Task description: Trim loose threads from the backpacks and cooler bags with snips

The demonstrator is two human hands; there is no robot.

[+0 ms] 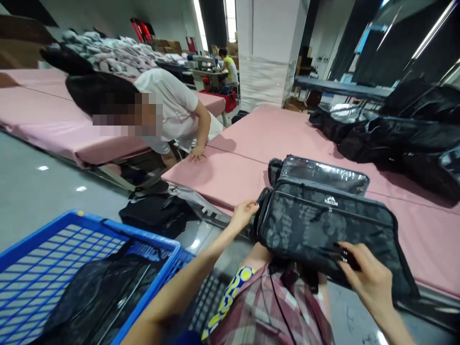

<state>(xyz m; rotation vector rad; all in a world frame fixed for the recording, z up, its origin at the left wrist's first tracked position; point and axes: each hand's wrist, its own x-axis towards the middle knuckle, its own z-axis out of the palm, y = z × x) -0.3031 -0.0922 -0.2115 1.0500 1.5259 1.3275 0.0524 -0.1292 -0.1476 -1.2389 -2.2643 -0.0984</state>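
Observation:
A dark camouflage-patterned cooler bag [323, 220] with a silvery lining [323, 175] lies across the front edge of the pink-covered table, its lid side facing me. My left hand [246, 213] pinches the black side part of the bag at its left end. Over the bag's lower front, my right hand [370, 275] is closed with thumb and fingers around a small black object [343, 252]. That object is too small and dark for me to name exactly. White lettering shows near the bag's upper edge.
More black bags [398, 139] are heaped on the right of the pink table [247, 139]. A blue plastic basket [158, 235] with a black bag inside stands at lower left. Across the table corner a co-worker in white [168, 91] bends down, one hand on the tabletop.

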